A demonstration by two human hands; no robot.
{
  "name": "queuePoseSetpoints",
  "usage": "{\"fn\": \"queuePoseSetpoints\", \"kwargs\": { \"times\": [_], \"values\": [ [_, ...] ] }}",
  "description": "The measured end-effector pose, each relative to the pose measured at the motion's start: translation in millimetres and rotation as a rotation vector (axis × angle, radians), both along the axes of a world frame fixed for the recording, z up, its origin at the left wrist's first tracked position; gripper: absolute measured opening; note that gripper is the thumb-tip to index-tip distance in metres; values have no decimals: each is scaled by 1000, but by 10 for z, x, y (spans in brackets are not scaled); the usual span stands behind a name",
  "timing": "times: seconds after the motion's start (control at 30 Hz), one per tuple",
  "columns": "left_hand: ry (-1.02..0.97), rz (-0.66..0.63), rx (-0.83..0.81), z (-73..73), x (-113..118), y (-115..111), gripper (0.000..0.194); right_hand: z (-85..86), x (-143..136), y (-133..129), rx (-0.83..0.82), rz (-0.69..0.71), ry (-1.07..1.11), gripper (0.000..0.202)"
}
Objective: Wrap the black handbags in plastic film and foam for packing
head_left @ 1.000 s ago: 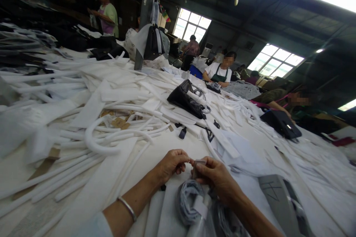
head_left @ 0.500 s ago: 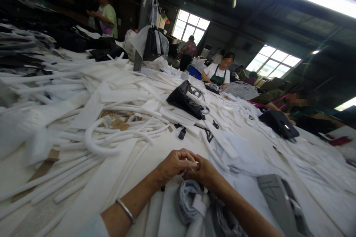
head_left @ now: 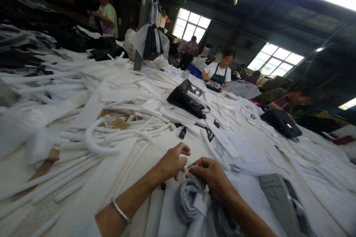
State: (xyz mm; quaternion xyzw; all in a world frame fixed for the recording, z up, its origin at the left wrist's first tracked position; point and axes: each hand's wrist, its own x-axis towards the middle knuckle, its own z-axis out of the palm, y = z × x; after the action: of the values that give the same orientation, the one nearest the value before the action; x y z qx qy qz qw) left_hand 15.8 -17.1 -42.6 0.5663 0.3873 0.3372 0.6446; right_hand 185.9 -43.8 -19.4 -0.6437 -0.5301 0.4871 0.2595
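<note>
My left hand (head_left: 174, 161), with a silver bangle on its wrist, is held over the table with its fingers curved and apart. Close beside it, my right hand (head_left: 208, 172) pinches a thin, pale strip (head_left: 191, 166) between thumb and fingers; what it is I cannot make out. The strip's end lies by my left fingertips. Just below my hands is a coil wrapped in greyish plastic (head_left: 187, 202), bound with a white band (head_left: 200, 204). Dark plastic-wrapped material partly shows under my right forearm.
White foam tubes (head_left: 101, 144) and sheets cover the table's left. Ahead lies a black handbag (head_left: 187, 98) with black tags (head_left: 183, 132) near it. A grey moulded piece (head_left: 278, 196) sits at right. Co-workers (head_left: 219, 72) handle bags across the table, beyond a post (head_left: 146, 14).
My hands were together with fingers touching; now they have come apart. The left has moved slightly left and its fingers have spread, while the thin strip shows in my right.
</note>
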Motion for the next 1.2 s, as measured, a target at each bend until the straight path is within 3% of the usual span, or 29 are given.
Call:
{"fn": "queuePoseSetpoints", "kwargs": {
  "times": [0.13,0.3,0.47,0.57,0.7,0.77,0.9,1.0,1.1,1.2],
  "values": [
    [45,-122,-46,-86,16,8,38,39,5,-56,70,-87,-3,34],
    [135,-99,-17,-101,33,19,28,53,8,-82,126,-55,-52,36],
    [490,25,247,-34,-115,164,8,146,104,-91,390,88,-403,26],
    [660,118,284,24,-297,277,6,210,203,-120,420,175,-483,30],
    [886,146,337,89,-495,351,10,344,361,-248,446,154,-505,31],
    [983,108,373,116,-536,340,12,465,472,-378,437,72,-510,32],
    [1124,-70,452,195,-543,269,14,759,788,-856,238,-195,-400,46],
    [1198,-175,508,266,-532,225,19,832,1045,-1484,-81,-241,-177,45],
    [1259,-219,559,321,-524,198,19,630,1163,-2310,-435,-226,69,45],
    [1292,-152,671,397,-508,148,24,214,1056,-3050,-546,-319,268,47]
  ]
}}
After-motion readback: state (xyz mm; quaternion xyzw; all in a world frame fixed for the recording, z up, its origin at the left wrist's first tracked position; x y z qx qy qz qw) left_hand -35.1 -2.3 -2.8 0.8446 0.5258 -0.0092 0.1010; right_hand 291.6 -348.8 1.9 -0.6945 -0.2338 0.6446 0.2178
